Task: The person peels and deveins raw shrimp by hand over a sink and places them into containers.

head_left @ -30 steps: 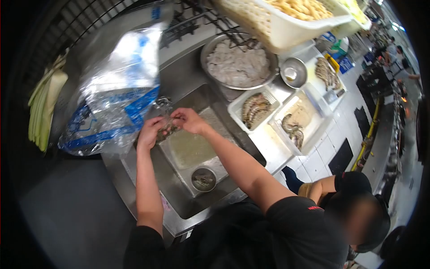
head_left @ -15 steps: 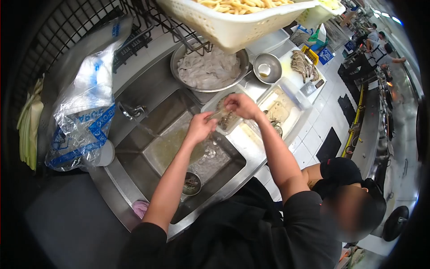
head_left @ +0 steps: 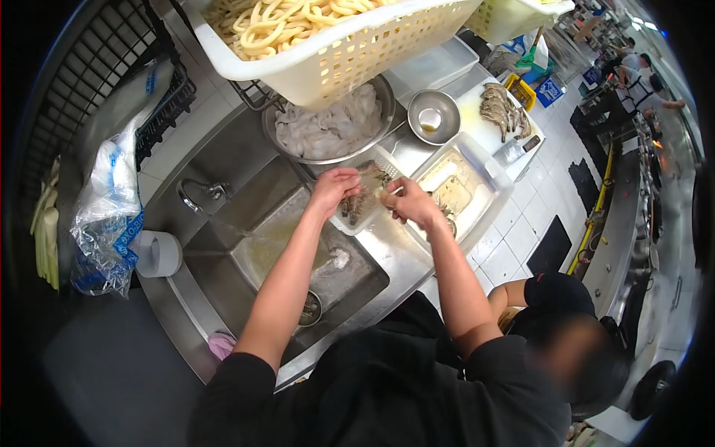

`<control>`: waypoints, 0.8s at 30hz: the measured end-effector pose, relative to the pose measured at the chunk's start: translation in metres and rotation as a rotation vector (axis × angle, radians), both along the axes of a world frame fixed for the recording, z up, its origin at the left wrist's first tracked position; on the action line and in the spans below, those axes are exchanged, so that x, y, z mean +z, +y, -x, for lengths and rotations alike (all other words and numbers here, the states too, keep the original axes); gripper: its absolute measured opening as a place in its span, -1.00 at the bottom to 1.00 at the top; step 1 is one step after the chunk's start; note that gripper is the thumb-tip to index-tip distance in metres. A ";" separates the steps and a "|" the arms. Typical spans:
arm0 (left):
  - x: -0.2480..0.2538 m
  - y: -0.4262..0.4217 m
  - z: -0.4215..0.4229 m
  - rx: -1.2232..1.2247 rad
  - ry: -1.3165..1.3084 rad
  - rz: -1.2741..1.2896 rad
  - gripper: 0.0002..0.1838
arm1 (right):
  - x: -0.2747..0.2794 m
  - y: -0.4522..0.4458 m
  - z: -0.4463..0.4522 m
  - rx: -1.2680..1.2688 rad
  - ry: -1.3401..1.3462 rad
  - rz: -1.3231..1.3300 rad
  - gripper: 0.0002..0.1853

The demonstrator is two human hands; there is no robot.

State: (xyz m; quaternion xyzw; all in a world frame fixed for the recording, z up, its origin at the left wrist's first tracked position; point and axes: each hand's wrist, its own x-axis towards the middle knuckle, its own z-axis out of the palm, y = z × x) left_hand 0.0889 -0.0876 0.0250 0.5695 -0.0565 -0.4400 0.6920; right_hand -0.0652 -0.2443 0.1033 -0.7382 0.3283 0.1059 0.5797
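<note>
Both hands are over a small white basket (head_left: 383, 160) with grey-brown shrimp (head_left: 351, 208) in it, at the sink's right edge. My left hand (head_left: 334, 191) is above the basket's left side, its fingers curled together; whether anything is in them is hidden. At the right side, the fingers of my right hand (head_left: 412, 203) pinch a small pale piece that looks like a shrimp. A clear plastic tub (head_left: 488, 195) with shallow liquid and some shrimp sits beside my right wrist. Under my left forearm is the steel sink (head_left: 365, 287), where a whitish clump (head_left: 340, 258) lies.
A large steel bowl (head_left: 387, 104) of pale, wet food stands behind the basket. Noodles fill a perforated basket (head_left: 357, 45) overhead. Beyond are a small steel bowl (head_left: 434, 117) and a white board (head_left: 477, 97) with large shrimp and a knife. Tap water runs. A person (head_left: 555, 298) is close at right.
My hands have drawn apart: the right moved down and rightward, the left up toward the basket's left side. The whitish clump now shows in the sink. The whole view has shifted.
</note>
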 end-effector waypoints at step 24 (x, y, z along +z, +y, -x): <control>-0.022 -0.025 0.040 -0.619 -0.926 -0.478 -0.41 | 0.004 -0.142 0.057 -0.369 -0.138 0.260 -0.70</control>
